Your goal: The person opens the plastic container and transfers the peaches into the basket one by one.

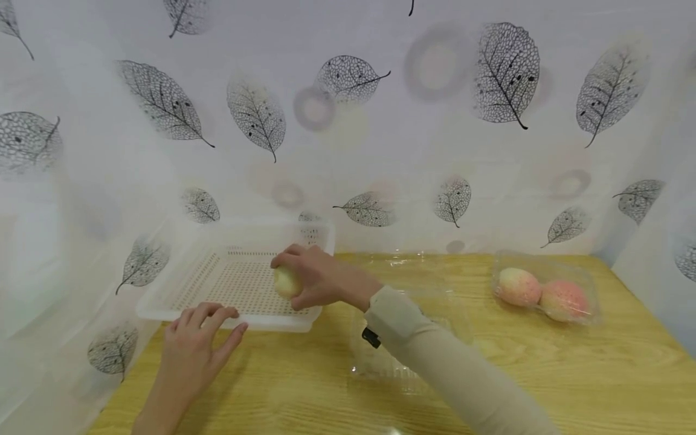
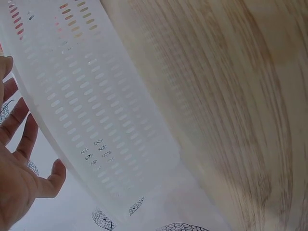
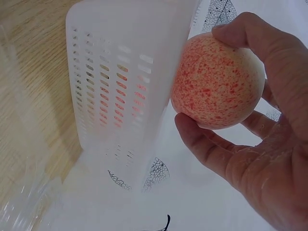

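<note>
My right hand [image 1: 326, 275] grips a peach [image 1: 285, 283] between thumb and fingers, over the right part of a white slotted plastic basket [image 1: 234, 287]. In the right wrist view the peach [image 3: 216, 79] is pale with red speckles, right at the basket's rim [image 3: 180, 62]. Reddish patches show through the slots there. My left hand [image 1: 198, 341] is at the basket's near rim, fingers spread and slightly bent. Seen from the left wrist, the left hand [image 2: 21, 168] has its fingertips close along the rim, with nothing in the palm.
A clear plastic container [image 1: 375, 362] lies on the wooden table [image 1: 293, 386], partly under my right forearm. Farther right, a clear pack [image 1: 500, 260] holds two pink-and-yellow peaches [image 1: 565, 300]. Leaf-printed white sheeting [image 1: 380, 145] hangs behind and along the sides.
</note>
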Motion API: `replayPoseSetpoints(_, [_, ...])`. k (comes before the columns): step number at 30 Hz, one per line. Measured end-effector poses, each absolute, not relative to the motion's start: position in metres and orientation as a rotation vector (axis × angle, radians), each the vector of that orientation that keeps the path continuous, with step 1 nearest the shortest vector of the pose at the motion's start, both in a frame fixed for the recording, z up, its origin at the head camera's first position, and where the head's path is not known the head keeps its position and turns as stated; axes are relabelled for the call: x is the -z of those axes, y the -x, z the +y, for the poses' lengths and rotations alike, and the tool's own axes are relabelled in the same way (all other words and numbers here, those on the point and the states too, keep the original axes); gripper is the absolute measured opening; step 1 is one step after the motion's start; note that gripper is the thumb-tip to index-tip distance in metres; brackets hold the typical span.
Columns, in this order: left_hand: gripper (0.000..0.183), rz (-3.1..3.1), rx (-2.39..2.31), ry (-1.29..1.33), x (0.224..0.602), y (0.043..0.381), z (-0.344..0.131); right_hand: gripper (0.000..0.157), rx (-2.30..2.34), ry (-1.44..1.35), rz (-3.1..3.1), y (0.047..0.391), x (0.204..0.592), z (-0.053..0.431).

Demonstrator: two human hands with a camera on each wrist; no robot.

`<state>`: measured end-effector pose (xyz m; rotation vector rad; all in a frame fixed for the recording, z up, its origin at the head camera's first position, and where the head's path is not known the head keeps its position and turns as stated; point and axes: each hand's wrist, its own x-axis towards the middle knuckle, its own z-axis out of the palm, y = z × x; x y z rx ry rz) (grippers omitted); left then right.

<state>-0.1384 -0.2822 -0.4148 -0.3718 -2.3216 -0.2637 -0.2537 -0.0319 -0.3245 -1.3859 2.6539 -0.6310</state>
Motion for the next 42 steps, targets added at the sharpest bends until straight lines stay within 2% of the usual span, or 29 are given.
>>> replayPoseSetpoints(3, [0.027,-2.318,0.261,0.375,0.416,0.139,-0.283,0.070,0.614,1.416,2.659,0.254,0.327,-0.034])
replayPoseSetpoints(15, [0.035,-2.310,0.261,0.381,0.416,0.141,-0.280,0.070,0.526,1.402,2.656,0.256,0.334,-0.038])
replayPoseSetpoints(19, [0.025,-2.319,0.262,0.373,0.415,0.140,-0.280,0.071,0.453,1.409,2.666,0.257,0.335,-0.042])
replayPoseSetpoints(28, [0.030,-2.330,0.272,0.360,0.415,0.137,-0.279,0.070,0.375,1.375,2.634,0.258,0.340,-0.048])
replayPoseSetpoints(36, [0.027,-2.334,0.269,0.353,0.415,0.138,-0.281,0.064,0.278,1.405,2.653,0.262,0.347,-0.055])
replayPoseSetpoints(42, [0.031,-2.352,0.271,0.341,0.415,0.137,-0.280,0.059,0.195,1.471,2.694,0.262,0.351,-0.058])
